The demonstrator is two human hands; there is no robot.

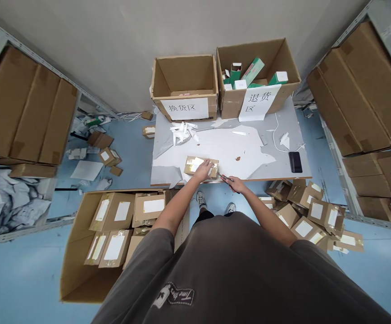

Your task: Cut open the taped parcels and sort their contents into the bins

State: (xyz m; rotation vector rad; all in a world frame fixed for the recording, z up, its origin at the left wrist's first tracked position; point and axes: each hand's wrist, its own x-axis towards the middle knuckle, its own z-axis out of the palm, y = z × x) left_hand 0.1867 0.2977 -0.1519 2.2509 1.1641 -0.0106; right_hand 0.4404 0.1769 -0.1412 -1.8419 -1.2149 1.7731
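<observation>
A small taped cardboard box (189,166) with a white label lies at the front edge of the table. My left hand (203,169) holds it down from above, fingers over its top. Closed around dark-handled scissors (227,178) with some red on them, my right hand (236,184) is just right of the box. The tip of the scissors points at the box's right end; whether it touches the tape is too small to tell.
Crumpled white paper (183,133) and a black phone (295,162) lie on the table (215,148). Behind stand two open cartons, one low-filled (185,74), one with green boxes (259,96). A large carton of parcels (77,252) is left; a parcel pile (303,228) sits right.
</observation>
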